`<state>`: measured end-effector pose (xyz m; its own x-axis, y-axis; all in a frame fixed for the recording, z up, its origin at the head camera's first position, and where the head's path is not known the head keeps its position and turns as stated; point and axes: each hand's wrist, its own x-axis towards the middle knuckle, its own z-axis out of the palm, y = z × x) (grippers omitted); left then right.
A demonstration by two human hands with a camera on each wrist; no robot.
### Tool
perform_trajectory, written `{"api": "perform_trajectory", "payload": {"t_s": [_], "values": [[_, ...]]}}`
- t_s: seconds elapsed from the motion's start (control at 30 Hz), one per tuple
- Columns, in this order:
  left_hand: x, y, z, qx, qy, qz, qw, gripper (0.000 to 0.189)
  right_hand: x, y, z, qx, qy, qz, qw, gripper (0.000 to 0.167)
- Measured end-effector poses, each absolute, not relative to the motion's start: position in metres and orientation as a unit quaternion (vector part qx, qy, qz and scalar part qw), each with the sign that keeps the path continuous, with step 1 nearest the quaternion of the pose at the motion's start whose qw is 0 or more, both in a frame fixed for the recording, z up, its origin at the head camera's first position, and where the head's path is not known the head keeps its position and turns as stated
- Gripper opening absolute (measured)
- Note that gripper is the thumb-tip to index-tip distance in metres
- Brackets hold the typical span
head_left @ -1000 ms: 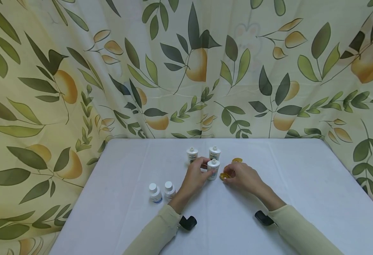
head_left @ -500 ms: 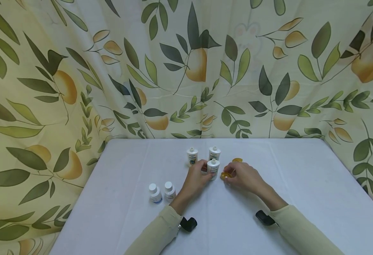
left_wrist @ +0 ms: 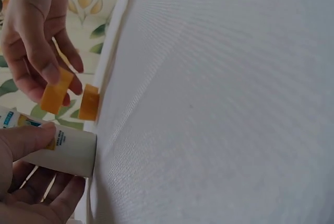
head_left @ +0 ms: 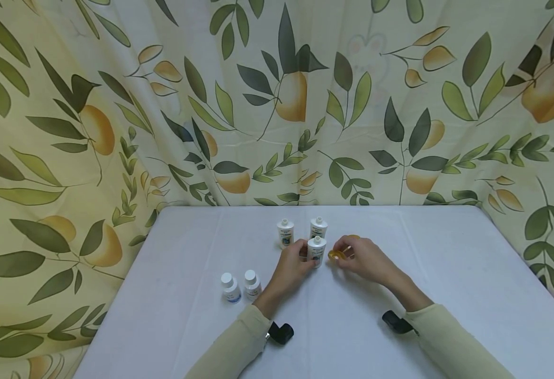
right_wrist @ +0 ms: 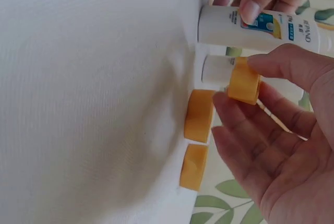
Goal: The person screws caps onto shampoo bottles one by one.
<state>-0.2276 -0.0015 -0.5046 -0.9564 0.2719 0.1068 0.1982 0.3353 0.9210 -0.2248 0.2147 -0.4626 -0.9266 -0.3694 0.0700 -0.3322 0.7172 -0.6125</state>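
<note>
My left hand (head_left: 294, 271) grips a white bottle (head_left: 316, 249) with a narrow uncapped neck, thumb on its front and fingers behind. The bottle stands upright, its base at the tabletop. Just to its right, my right hand (head_left: 364, 261) pinches an orange cap (right_wrist: 244, 80) between thumb and fingertips, raised above the tabletop. Two more orange caps, a nearer one (right_wrist: 199, 115) and another (right_wrist: 193, 166), sit on the table beside the right fingers. In the head view my right hand partly hides them.
Two similar uncapped white bottles, one at left (head_left: 285, 233) and one at right (head_left: 319, 227), stand behind the held one. Two smaller white-capped bottles (head_left: 231, 288) (head_left: 252, 283) stand left of my left forearm. A patterned curtain (head_left: 277, 105) hangs behind the white table (head_left: 447, 273).
My right hand has risen slightly and shifted a little away with the orange cap pinched in it. The left hand stays around the bottle, its thumb a little lower.
</note>
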Motion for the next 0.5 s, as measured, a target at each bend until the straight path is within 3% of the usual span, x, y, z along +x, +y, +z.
{"api": "perform_trajectory", "payload": {"t_s": [0.5], "values": [[-0.2280, -0.0015, -0.5106, 0.113, 0.801, 0.584, 0.062, 0.036, -0.2251, 0.2226, -0.4565, -0.181, 0.905, -0.383, 0.040, 0.023]]}}
